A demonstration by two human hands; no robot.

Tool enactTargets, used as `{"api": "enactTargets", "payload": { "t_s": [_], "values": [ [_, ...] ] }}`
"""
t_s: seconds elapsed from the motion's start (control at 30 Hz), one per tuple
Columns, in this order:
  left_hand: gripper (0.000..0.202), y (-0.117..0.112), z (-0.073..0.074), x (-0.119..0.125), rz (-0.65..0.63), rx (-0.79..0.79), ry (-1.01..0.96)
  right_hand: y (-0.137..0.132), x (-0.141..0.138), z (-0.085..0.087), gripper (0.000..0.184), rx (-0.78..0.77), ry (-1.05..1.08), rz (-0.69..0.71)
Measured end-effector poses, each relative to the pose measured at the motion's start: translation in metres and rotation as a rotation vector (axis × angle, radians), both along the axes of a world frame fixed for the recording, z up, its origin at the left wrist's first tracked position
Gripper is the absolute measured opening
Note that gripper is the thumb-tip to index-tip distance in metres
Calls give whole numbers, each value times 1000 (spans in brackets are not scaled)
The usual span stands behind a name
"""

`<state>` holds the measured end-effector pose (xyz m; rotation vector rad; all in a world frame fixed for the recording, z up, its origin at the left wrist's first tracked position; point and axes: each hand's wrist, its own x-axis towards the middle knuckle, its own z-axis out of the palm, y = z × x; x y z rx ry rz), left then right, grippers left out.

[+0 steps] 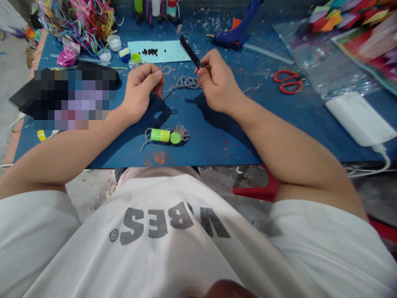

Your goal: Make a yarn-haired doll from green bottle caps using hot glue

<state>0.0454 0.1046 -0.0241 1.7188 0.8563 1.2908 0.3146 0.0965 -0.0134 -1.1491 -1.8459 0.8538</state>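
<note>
Fingers (154, 78) of the left hand (138, 91) are closed in a pinch on a thin grey cord (187, 81), a small loop of which shows past the thumb tip. Right-hand fingers grip a slim, black, stick-like tool (190, 51), its free end pointing toward 11 o'clock away from the right hand (215, 85). Most of the cord lies in a loose tangle on the blue tabletop (211, 145), between the two hands; whether the right hand also holds some of it cannot be told.

Taking that tangle as the clock's centre, a small green-and-yellow cylinder (160, 135) lies on its side at 7 o'clock, grey strands trailing from its 9 o'clock end. Just beside its other end is a light-green round disc (175, 138) with a grey cord fringe (183, 133). At 11 o'clock lies a light-blue rectangular sheet (173, 51) bearing small black beads (150, 52). A blue glue gun (229, 39) rests between 1 and 2 o'clock, red-handled scissors (288, 82) at 3 o'clock, and a white rounded box (359, 118) farther out, between 3 and 4. Multicoloured cords (80, 25) are heaped at 10 o'clock.
</note>
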Motion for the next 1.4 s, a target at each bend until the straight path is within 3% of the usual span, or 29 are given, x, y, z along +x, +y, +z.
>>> {"api": "enactTargets", "payload": {
  "t_s": [0.1, 0.2, 0.5, 0.7, 0.93, 1.07, 1.2, 1.4],
  "values": [
    [31, 2, -1, -2, 29, -29, -2, 6, 18, 3, 35, 273, -318, -44],
    [31, 3, -1, -1, 33, -75, -28, 9, 20, 3, 28, 320, -384, -32],
    [28, 3, -2, 1, -41, -92, -56, -1, -3, 10, 38, 98, -50, 36],
    [39, 7, -7, 0, -107, -52, -17, -8, -16, 10, 44, 54, 5, 77],
    [44, -6, 2, 3, -240, -122, -67, -11, -23, 7, 47, 42, 66, 76],
    [49, -7, 5, 4, -262, -135, 26, -19, -29, 12, 47, 7, 78, 79],
    [54, -1, 2, -1, -322, -63, 206, -30, -36, 18, 45, -7, 40, 67],
    [57, 4, -1, 1, -216, 108, 277, -34, -36, 22, 48, 33, 53, 82]
  ]
}}
